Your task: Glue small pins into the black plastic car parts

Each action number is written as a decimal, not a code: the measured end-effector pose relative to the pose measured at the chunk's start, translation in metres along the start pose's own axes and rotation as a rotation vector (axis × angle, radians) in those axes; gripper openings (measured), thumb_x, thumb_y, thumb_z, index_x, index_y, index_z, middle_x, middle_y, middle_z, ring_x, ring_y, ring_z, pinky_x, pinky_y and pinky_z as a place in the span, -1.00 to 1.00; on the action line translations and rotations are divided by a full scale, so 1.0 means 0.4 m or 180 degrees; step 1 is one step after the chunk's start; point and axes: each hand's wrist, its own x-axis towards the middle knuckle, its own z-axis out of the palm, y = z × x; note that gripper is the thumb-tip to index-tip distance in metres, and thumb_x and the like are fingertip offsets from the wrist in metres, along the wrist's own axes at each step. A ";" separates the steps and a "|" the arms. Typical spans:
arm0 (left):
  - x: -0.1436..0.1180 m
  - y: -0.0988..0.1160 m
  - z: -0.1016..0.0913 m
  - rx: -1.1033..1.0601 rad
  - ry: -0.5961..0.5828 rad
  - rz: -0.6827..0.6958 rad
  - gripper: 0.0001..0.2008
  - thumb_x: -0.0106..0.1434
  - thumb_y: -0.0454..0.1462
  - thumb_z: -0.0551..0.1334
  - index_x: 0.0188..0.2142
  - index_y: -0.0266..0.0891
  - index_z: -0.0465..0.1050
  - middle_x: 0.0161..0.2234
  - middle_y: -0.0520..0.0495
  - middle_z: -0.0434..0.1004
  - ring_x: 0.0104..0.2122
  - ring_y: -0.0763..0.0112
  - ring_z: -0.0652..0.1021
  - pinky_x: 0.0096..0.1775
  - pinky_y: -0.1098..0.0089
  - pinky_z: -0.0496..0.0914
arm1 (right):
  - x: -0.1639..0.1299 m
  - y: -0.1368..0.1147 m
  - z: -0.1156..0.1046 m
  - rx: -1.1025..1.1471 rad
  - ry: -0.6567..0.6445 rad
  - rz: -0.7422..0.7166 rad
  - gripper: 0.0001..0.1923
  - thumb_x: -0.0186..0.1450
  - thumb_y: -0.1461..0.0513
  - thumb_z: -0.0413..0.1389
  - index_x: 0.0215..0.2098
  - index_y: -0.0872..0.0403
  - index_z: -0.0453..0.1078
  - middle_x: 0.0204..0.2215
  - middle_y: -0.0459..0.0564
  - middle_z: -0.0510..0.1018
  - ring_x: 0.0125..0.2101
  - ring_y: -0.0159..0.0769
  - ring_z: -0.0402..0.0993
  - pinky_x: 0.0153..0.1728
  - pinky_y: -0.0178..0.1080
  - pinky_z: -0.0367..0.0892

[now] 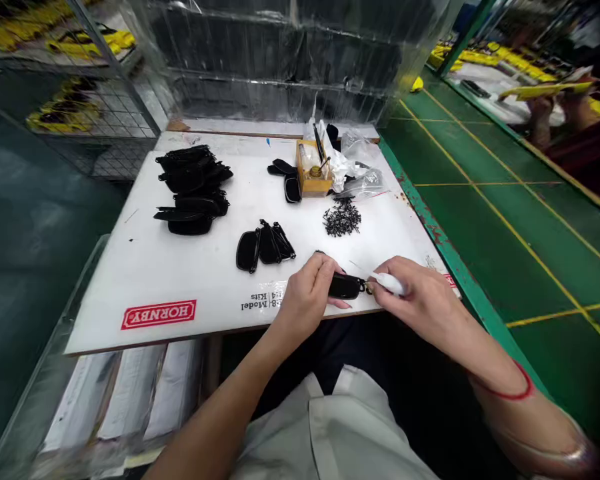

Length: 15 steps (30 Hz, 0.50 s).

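My left hand (307, 287) is closed around a flat black plastic part (345, 287), held over the front edge of the white board (220, 280). My right hand (420, 293) grips a small white needle-tip bottle (391, 283), its thin tip pointing up and left. The fingertips of that hand are at the looped right end of the black part; whether they pinch a small piece there is hidden. Beyond my hands lies a pile of tiny black pins (342, 217). Several similar black parts (266, 245) lie to the left of it.
A larger stack of black parts (193, 190) sits at the back left. A small yellow box (313, 168) holds a little jar, near crumpled plastic bags (363, 167). Wire shelves with yellow model car bodies (85, 41) stand at left. At far right, another person's hands (555, 110) hold a yellow part.
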 end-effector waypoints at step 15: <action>-0.005 0.010 0.001 0.0051 0.0041 0.0104 -0.72 0.33 -0.09 0.01 -0.28 -0.23 0.35 -0.28 -0.02 0.33 -0.27 0.41 0.48 -0.47 0.51 0.54 | 0.033 -0.024 0.025 0.0640 -0.0106 0.0675 -0.90 0.24 0.18 0.07 -0.39 0.04 0.30 -0.58 -0.20 0.37 -0.56 -0.44 0.23 -0.51 -0.37 0.13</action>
